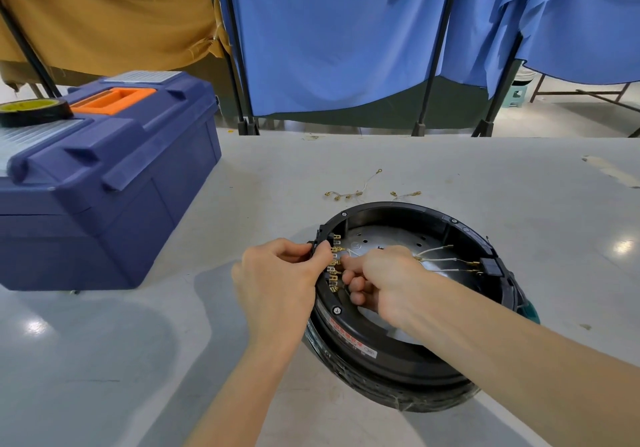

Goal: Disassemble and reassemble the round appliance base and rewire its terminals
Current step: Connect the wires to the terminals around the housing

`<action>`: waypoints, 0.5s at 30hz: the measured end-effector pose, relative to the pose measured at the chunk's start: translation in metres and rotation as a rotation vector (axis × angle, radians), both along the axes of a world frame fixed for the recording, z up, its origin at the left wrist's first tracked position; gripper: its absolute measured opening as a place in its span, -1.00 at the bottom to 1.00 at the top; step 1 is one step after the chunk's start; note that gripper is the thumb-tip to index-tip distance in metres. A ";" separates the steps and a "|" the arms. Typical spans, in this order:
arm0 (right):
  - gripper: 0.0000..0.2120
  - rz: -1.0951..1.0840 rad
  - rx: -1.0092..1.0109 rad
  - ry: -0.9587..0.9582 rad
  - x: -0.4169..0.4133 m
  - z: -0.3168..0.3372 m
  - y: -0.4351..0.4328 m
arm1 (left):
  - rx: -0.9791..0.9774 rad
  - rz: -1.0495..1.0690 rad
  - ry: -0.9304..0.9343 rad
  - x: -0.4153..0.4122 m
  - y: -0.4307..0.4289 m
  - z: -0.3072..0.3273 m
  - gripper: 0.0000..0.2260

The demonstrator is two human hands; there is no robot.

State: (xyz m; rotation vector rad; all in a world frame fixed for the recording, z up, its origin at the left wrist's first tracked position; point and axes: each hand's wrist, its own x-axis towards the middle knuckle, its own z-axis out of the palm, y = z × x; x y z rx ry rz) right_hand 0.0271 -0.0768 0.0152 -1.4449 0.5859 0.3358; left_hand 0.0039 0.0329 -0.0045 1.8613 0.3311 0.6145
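On table (450, 169), round base (398, 349) open-side up, terminal row (335, 266) left

The only lettering in view sits on the near outer rim of the round black plastic appliance base (408, 308): a curved red label strip (346, 333) carrying a row of small characters, too blurred and small to make out. Beneath it run fainter pale markings, also unreadable, and to their right is a small white oval mark (371, 352) whose content cannot be told. Nothing else in the scene shows any readable word, brand or number.
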 end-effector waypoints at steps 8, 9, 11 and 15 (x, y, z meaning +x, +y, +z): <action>-0.91 0.037 0.025 0.027 0.003 0.000 0.000 | -0.005 0.005 0.009 0.001 -0.001 -0.001 -0.85; -0.91 0.037 0.023 0.028 0.004 0.000 0.000 | -0.004 0.005 0.008 0.001 -0.001 -0.001 -0.85; -0.90 0.038 0.018 0.035 0.004 0.000 0.001 | -0.005 0.007 0.002 0.000 -0.002 -0.001 -0.85; -0.80 0.029 -0.023 0.040 0.005 0.001 0.004 | -0.022 0.004 0.007 0.000 -0.002 -0.001 -0.85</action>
